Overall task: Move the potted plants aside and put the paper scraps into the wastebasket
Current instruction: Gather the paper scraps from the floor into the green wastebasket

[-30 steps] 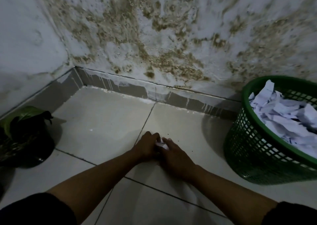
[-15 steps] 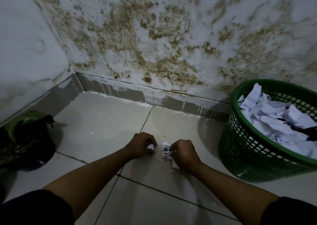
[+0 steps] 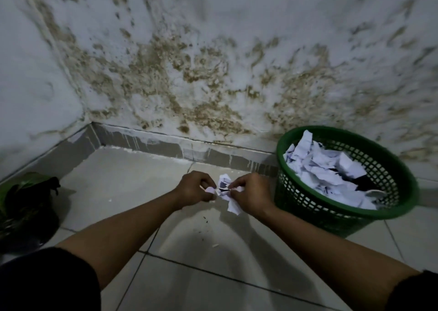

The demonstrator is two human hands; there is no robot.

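White paper scraps [image 3: 225,191] pinched between left hand [image 3: 193,188] and right hand [image 3: 251,195], above floor. Risk: loose pieces slipping out before reaching wastebasket [image 3: 308,201].

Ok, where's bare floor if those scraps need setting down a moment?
Bare tile lies between the potted plant at the left wall and the left hand, back to the corner skirting. More lies near the camera, between the forearms. It is tight between the right hand and the green wastebasket, already heaped with paper scraps.
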